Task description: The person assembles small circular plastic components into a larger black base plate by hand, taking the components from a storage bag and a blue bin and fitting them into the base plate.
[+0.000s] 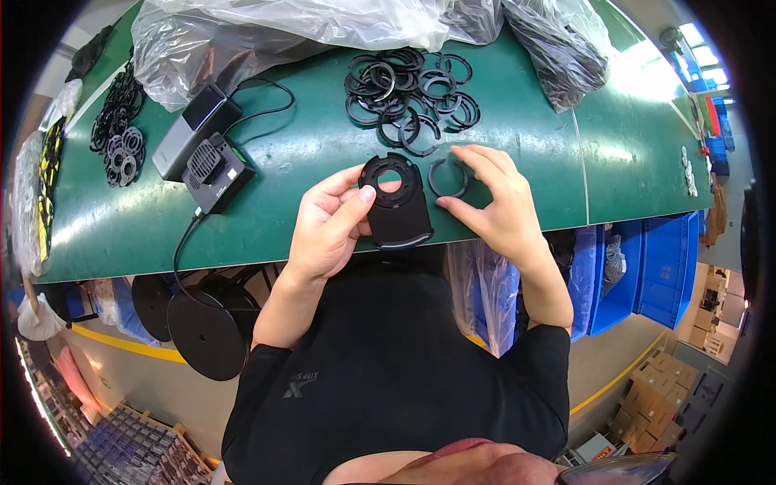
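My left hand [327,222] grips a black flat plastic part [400,217] by its left side, thumb on the front. This part has a round collar with a central hole at its top and a curved lower edge. To its right, my right hand [503,198] is curved around a black open ring [436,179], thumb and fingers apart. Its fingertips come very near the ring; firm contact does not show. Beyond both hands lies a loose heap of similar black rings [404,89] on the green table [315,174].
Left of my hands stands a grey-black device [212,166] with a cable running off the table edge. More black pieces [123,158] lie farther left. Plastic bags [291,24] cover the back. Blue bins [667,267] and a black round stool [206,331] stand below the table's front edge.
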The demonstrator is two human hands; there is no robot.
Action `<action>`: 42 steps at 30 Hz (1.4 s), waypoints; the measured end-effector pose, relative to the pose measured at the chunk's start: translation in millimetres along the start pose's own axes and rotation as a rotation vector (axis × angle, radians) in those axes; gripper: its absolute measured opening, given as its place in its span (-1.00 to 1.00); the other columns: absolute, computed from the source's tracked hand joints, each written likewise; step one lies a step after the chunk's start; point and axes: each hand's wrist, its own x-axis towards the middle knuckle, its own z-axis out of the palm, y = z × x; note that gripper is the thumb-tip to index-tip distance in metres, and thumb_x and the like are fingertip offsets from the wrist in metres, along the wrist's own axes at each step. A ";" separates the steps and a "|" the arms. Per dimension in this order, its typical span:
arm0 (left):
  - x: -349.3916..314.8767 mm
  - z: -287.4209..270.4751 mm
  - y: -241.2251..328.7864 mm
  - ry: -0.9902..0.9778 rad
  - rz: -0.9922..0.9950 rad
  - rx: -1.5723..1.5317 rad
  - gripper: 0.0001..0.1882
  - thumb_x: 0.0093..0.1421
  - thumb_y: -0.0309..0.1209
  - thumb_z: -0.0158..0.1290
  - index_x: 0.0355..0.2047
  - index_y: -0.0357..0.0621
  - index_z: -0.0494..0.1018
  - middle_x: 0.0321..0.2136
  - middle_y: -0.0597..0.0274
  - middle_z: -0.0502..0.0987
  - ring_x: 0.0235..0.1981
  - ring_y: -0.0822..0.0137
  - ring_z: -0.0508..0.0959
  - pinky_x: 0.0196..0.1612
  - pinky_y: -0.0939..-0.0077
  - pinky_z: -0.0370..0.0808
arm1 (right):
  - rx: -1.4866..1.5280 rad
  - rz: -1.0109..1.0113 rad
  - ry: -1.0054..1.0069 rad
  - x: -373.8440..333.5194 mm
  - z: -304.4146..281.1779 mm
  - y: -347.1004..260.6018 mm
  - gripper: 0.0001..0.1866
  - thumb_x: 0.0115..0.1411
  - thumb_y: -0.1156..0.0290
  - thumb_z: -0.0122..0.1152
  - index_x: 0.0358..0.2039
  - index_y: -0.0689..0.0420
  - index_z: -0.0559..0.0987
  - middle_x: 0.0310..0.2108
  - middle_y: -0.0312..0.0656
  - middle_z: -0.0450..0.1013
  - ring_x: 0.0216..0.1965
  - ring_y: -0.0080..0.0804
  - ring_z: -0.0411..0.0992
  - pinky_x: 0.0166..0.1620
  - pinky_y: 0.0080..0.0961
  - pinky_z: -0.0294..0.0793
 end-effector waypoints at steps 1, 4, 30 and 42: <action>-0.1 1.9 0.6 0.008 -0.013 -0.003 -0.62 0.26 -0.47 -0.12 0.05 -0.43 0.23 -0.14 0.03 0.48 -0.18 0.30 0.55 -0.15 0.45 0.56 | -0.014 0.037 0.007 -1.3 1.1 -0.3 -0.46 -0.18 0.49 0.36 -0.10 0.25 0.46 -0.17 -0.05 0.41 -0.11 -0.11 0.34 -0.05 -0.35 0.36; -0.4 2.7 0.4 0.011 -0.031 0.002 -0.61 0.27 -0.45 -0.13 0.06 -0.42 0.22 -0.12 0.02 0.47 -0.16 0.29 0.54 -0.14 0.43 0.55 | -0.067 0.025 0.021 0.3 7.0 1.6 -0.44 -0.20 0.49 0.38 -0.10 0.25 0.46 -0.19 -0.04 0.44 -0.15 -0.13 0.39 -0.08 -0.38 0.39; -0.8 0.3 0.1 -0.035 -0.068 0.021 -0.57 0.28 -0.45 -0.19 0.13 -0.41 0.15 -0.06 -0.01 0.42 -0.13 0.26 0.51 -0.11 0.40 0.53 | 0.079 -0.223 0.085 18.1 21.3 -42.5 -0.45 -0.20 0.56 0.36 -0.10 0.29 0.46 -0.18 -0.07 0.45 -0.17 -0.10 0.38 -0.08 -0.34 0.39; -4.6 6.3 2.5 0.041 0.005 0.245 -0.68 0.26 -0.51 -0.12 0.01 -0.38 0.33 -0.16 0.16 0.51 -0.17 0.50 0.48 -0.13 0.67 0.42 | 0.014 -0.258 0.102 11.7 23.3 -48.0 -0.49 -0.20 0.57 0.35 -0.13 0.29 0.49 -0.14 -0.04 0.42 -0.15 -0.09 0.37 -0.10 -0.34 0.41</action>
